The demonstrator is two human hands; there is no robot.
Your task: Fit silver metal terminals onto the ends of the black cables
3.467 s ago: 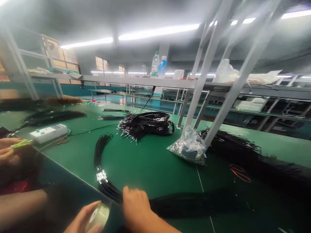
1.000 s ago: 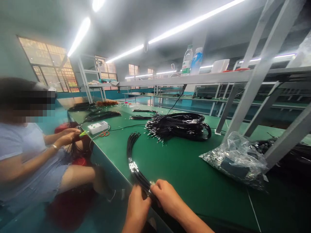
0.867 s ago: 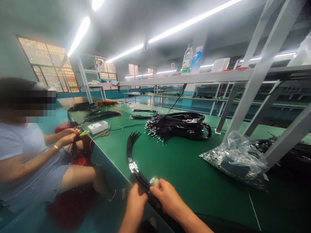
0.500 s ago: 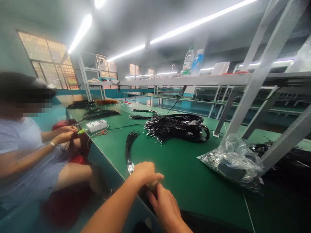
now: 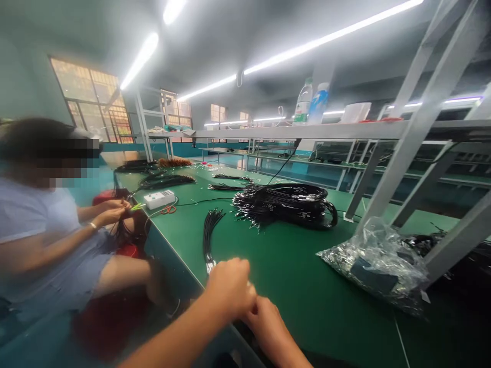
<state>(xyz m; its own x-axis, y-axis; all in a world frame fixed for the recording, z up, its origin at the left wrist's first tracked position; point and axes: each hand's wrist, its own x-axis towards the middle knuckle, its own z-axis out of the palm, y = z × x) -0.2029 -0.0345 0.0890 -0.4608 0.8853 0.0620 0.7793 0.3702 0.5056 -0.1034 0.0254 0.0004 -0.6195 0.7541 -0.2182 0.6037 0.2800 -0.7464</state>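
Note:
My left hand is closed in a fist-like grip above the table's front edge, its back toward me. Against its fingertips my right hand is also closed, thumb and fingers pinched together. Whatever lies between the two hands is hidden by the fingers. Just beyond my left hand lies a small bundle of black cables with silvery ends. Farther back on the green table rests a large coiled bundle of black cables, its many metal-tipped ends fanned to the left.
On the right, a clear plastic bag of small shiny parts sits beside a metal shelf post. A white box and orange-handled scissors lie at left. A co-worker sits there, hands on dark cables. Bottles stand overhead.
My left thumb, stretched out before, is now folded in, and my hands have come together at the fingers. The whole view has shifted slightly; the cables lie as before.

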